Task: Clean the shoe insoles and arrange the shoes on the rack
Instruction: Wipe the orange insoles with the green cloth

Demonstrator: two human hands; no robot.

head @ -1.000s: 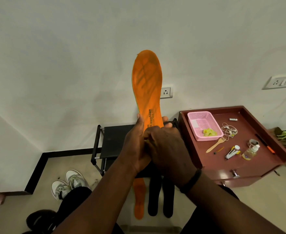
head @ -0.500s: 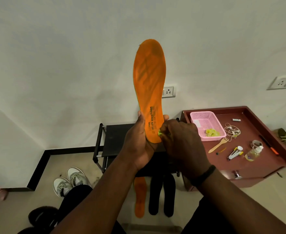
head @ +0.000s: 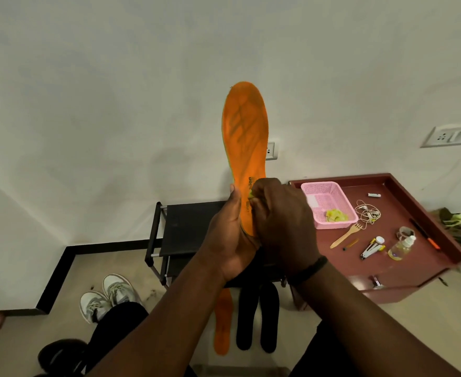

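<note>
An orange insole [head: 245, 131] stands upright in front of me, toe end up. My left hand [head: 230, 238] grips its heel end from the left. My right hand [head: 281, 221] pinches a small yellow-green cloth [head: 251, 196] against the insole's printed heel area. On the floor below lie a second orange insole [head: 222, 326] and two black insoles [head: 258, 319]. Behind my hands stands the black shoe rack [head: 181, 229]. A pair of white-grey sneakers [head: 106, 295] sits on the floor to the left, and a black shoe [head: 60, 355] lies near my knee.
A maroon tray table [head: 403, 270] at right carries a pink basket [head: 330, 204] with yellow cloth pieces, earphones [head: 367, 213], a wooden fork [head: 346, 235], a small bottle [head: 402, 247] and a nail clipper [head: 371, 248]. White wall with sockets behind.
The insole has come back down a little after rising. My right hand with the cloth has slid up over the heel print, covering part of the lettering.
</note>
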